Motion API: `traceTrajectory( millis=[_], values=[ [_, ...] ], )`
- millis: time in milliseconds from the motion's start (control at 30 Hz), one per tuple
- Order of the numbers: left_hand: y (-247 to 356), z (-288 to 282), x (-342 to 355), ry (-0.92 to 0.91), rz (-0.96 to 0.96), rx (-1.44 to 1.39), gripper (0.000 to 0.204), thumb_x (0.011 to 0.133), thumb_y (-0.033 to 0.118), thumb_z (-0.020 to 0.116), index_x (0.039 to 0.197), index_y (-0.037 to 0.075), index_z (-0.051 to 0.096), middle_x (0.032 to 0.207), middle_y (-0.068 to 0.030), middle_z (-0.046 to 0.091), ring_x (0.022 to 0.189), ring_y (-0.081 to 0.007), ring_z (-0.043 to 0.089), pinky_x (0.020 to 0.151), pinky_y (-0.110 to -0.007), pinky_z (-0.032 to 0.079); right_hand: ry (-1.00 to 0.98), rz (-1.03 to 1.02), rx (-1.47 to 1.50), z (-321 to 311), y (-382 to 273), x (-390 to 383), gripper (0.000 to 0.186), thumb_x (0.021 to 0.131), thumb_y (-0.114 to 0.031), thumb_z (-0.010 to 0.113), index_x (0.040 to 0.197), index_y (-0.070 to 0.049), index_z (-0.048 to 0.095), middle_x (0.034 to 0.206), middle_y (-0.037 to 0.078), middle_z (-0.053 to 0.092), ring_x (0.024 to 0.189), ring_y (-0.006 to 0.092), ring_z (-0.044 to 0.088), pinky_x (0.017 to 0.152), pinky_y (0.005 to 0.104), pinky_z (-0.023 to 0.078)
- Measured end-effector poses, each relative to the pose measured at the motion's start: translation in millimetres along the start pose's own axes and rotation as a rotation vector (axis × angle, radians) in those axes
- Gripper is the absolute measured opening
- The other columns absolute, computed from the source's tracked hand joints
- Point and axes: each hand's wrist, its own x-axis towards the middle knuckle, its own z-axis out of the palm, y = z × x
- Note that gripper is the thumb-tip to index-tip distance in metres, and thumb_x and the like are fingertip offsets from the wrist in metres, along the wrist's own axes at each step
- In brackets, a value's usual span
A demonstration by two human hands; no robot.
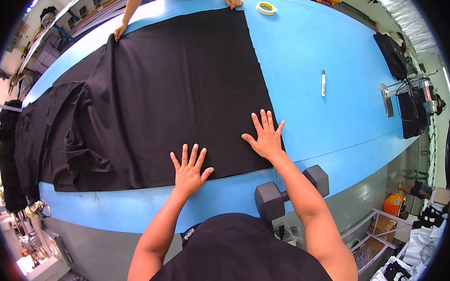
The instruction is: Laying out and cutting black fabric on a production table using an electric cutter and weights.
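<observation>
Black fabric is spread over a blue table, smooth toward the right and bunched in folds at the left. My left hand lies flat on it near the front edge, fingers spread. Close to the fabric's right edge, my right hand also presses flat with its fingers apart. Across the table a co-worker's hand touches the far left part of the cloth, and the same person's other hand rests by the far right corner.
A dark hexagonal dumbbell sits at the table's front edge, under my right forearm. A marker pen and a roll of tape lie right of the fabric. A cloth-cutting machine stands at the right end. White garments are piled at lower right.
</observation>
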Motion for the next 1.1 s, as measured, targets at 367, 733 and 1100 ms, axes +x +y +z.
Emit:
traceTrajectory(
  millis=[367,733,1100],
  values=[
    [0,2,-3,0.004,-0.001,0.024,0.07,0.095,0.062,0.049,0.152,0.021,0.042,0.161,-0.0077,0.029,0.153,-0.0355,0.007,0.114,-0.07,-0.004,0.24,-0.539,-0.21,-35,-55,57,0.055,0.096,-0.03,0.056,0.146,-0.008,0.049,0.161,0.011,0.031,0.153,0.0294,0.016,0.113,0.0738,0.007],
    [0,-1,-3,-0.01,-0.015,0.01,0.07,0.096,0.062,0.047,0.152,0.021,0.041,0.162,-0.0071,0.028,0.154,-0.0349,0.007,0.115,-0.069,-0.004,0.025,-0.337,-0.392,-106,-21,80,0.057,0.097,-0.035,0.052,0.147,-0.008,0.045,0.157,0.014,0.035,0.149,0.0344,0.024,0.112,0.0744,0.012],
    [0,0,-4,-0.011,-0.019,-0.003,0.07,0.096,0.062,0.048,0.153,0.023,0.04,0.162,-0.0067,0.027,0.153,-0.0355,0.008,0.115,-0.069,-0.004,-0.002,0.011,0.031,-1,18,-40,0.078,0.094,-0.069,0.042,0.158,-0.029,0.025,0.167,0.007,0.014,0.153,0.0335,0.011,0.113,0.0729,0.003]
  ],
)
